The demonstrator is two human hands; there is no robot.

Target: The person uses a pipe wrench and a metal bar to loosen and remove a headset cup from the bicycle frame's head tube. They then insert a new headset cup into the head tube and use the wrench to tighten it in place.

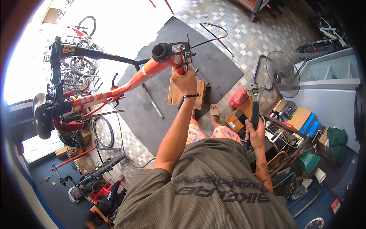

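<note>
An orange bicycle frame (146,70) spans the upper left, held up off the floor. At its near end are a thick black ring (161,52) and a dark metal plate (180,49) with a bolt. My left hand (184,81) is closed round the orange tube just below that plate; the tube partly hides the fingers. Out to the right, my right hand (254,131) grips the dark handle of an adjustable wrench (256,93), its metal jaw pointing up and away from the frame.
A wooden block (175,91) and a metal rod (154,103) are on the black mat (139,126). To the right are a red container (238,98), a standing fan (283,73) and crowded boxes and tools. Bicycles (80,66) stand at the far left; another person (110,202) is at lower left.
</note>
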